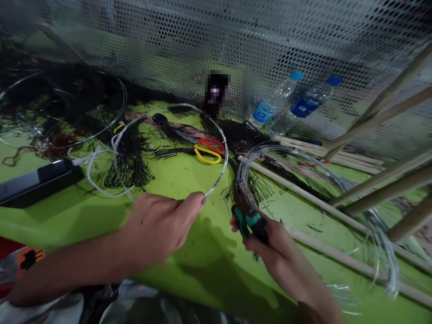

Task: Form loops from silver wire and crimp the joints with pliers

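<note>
My left hand (160, 225) is closed, with thumb and fingers pinched on a whitish wire loop (224, 157) that curves up and away over the green surface. In my right hand (273, 247) is a pair of pliers (246, 202) with green and black handles, fingers wrapped round them. The plier jaws point away from me, by the near end of a bundle of clear strands (290, 149); whether they grip it I cannot tell. Scissors (207, 155) with red and yellow handles lie beyond my hands, beside black netting (130, 157).
A perforated metal panel (162, 40) stands at the back, with two water bottles (266, 110) leaning there. Wooden sticks (303, 193) lie and slant at the right. A dark box-like device (37, 182) and a white cable (91, 168) are at the left. One dark object is pixelated.
</note>
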Demonstrator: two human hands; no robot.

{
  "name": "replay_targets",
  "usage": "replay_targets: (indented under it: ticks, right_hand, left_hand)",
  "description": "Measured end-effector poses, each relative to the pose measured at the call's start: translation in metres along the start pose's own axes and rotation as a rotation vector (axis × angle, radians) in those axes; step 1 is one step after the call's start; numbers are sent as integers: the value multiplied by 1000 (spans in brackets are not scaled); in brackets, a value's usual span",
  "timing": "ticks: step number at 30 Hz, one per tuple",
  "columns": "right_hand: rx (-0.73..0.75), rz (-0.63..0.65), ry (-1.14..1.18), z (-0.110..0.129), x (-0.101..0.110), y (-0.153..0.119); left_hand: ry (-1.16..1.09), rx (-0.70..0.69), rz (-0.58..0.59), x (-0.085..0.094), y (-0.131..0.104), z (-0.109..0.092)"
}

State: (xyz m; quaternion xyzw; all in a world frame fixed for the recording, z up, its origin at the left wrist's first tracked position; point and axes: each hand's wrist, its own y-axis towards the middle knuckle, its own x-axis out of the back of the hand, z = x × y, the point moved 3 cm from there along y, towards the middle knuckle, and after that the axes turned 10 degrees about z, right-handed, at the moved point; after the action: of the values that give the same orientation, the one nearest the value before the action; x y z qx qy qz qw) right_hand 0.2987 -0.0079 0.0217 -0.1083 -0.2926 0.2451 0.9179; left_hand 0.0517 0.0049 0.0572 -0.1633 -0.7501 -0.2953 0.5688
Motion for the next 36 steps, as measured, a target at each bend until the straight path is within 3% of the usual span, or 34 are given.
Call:
replay_targets:
  ticks: [3,8,12,17,20,22,24,27,29,32,36]
  right_hand:
    - [80,-133,-252,2,-7,2]
    - [246,-299,-476,6,-15,8]
    - [224,-316,-480,4,-19,10]
    - [195,-535,-638,0,-22,6]
    - [194,-593,-696,-2,-18,7]
    - [184,-539,-646,-3,-12,7]
    - [125,-353,-500,-6,-6,3]
    - [-17,-13,-239,-10,1,-11]
    - [-42,85,-197,-12,5,-21]
    - [45,21,-419,-13,9,-25]
    - [146,-212,-889,-11,1,-13]
  left_hand:
    - [177,-50,-135,4,-2,0]
    - [305,-107,-180,9,-5,-4]
    - [368,-121,-178,10,-4,-7]
    - [401,-148,-158,7,-4,-12]
    - [405,-136,-161,2,-5,-15]
    - [375,-126,-142,-4,-4,-13]
    - [328,-129,-54,-16,-2,-4]
    - [281,-172,199,-44,1,17]
    - [289,-204,363,-63,-1,30]
    - [333,-180,436,-79,-7,37]
    - [443,-173,225,-72,-17,22]
